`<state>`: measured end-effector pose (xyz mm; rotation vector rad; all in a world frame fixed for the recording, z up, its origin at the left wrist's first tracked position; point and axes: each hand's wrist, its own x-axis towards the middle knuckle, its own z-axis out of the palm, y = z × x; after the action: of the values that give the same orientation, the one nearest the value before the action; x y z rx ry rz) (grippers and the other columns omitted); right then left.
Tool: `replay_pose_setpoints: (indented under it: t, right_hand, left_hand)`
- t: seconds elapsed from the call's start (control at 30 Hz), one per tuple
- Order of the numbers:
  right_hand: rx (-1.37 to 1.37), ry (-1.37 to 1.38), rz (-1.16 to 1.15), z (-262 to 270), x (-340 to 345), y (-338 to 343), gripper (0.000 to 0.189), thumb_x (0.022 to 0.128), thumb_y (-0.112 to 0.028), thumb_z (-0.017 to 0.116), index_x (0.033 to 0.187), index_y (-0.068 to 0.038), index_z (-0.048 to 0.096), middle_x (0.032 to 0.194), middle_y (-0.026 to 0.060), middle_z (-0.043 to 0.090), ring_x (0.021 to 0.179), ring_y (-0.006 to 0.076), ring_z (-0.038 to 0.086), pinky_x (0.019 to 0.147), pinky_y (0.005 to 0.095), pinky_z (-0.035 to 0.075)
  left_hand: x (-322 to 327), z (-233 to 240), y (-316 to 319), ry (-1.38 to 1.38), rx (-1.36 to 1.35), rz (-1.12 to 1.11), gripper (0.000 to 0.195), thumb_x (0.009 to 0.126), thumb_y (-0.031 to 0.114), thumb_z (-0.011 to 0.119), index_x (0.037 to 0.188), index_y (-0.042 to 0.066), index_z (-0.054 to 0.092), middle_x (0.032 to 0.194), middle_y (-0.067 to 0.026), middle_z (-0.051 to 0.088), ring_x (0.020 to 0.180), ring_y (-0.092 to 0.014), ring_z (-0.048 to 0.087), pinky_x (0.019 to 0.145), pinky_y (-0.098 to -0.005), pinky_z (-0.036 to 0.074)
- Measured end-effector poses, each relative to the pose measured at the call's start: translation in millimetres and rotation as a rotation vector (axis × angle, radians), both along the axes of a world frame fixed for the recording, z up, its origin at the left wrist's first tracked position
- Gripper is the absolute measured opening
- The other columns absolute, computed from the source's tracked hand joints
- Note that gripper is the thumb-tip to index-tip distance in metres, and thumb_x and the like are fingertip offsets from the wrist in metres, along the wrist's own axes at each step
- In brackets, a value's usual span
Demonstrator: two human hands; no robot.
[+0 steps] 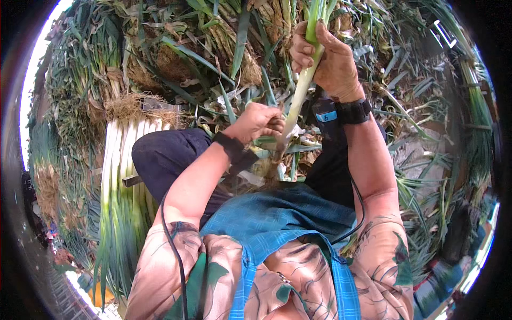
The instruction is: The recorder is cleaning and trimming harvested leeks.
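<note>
My right hand (328,60), high in the view, is closed around a green onion or leek (298,100) where its white stalk turns green. The stalk slants down toward my lap, its root end low and blurred. Beside the lower stalk is my left hand (262,123), its fingers curled; whether they touch the stalk or pinch a loose layer of it, I cannot tell. Black bands circle both wrists. At the left, stripped white stalks (126,148) lie side by side, with roots toward the top and green leaves toward the bottom.
Unpeeled stalks with dry leaves and roots (172,64) are heaped across the top and left. Loose leaves (420,172) litter the ground at the right. Bundled green stalks (476,104) stand or lie at the far right. A metal bar (132,181) sticks out beside my left knee (168,154).
</note>
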<state>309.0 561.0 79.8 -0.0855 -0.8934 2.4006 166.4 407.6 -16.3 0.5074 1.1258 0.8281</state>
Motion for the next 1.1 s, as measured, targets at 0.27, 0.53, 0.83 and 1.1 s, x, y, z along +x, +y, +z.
replay_pose_setpoints:
  t: [0.27,0.53,0.83,1.1]
  right_hand:
    - [0.029,-0.156,-0.239,-4,1,7,0.029,0.095,-0.030,0.052,0.100,-0.002,0.051,0.076,0.0043,0.052,0.062,0.0127,0.050,0.056,0.0280,0.046]
    - [0.010,-0.187,-0.393,2,13,8,0.029,0.094,-0.029,0.054,0.100,-0.001,0.051,0.075,0.0049,0.051,0.056,0.0120,0.046,0.051,0.0263,0.041]
    - [-0.005,0.003,-0.489,-5,63,52,0.027,0.096,-0.029,0.049,0.098,-0.002,0.050,0.072,0.0009,0.047,0.057,0.0102,0.040,0.053,0.0250,0.035]
    - [-0.177,0.306,-0.156,-15,67,49,0.029,0.096,-0.030,0.049,0.098,-0.001,0.046,0.072,-0.0013,0.039,0.058,0.0091,0.035,0.055,0.0238,0.034]
  left_hand:
    - [34,63,-7,0.577,0.449,0.256,0.023,0.083,0.018,0.069,0.089,-0.004,0.067,0.081,-0.0030,0.067,0.071,-0.003,0.054,0.061,-0.0203,0.044]
    - [20,27,-7,0.644,0.289,0.215,0.013,0.081,0.007,0.067,0.074,-0.003,0.066,0.066,0.0020,0.061,0.061,-0.003,0.050,0.053,-0.0219,0.040]
    - [-32,-45,-68,1.118,0.209,0.059,0.049,0.075,0.039,0.072,0.048,0.002,0.055,0.040,-0.0078,0.045,0.038,-0.016,0.041,0.042,-0.0345,0.035]
    - [38,65,27,0.590,0.864,-0.143,0.040,0.096,0.041,0.048,0.110,0.007,0.064,0.101,-0.0072,0.064,0.084,-0.016,0.056,0.077,-0.0289,0.047]
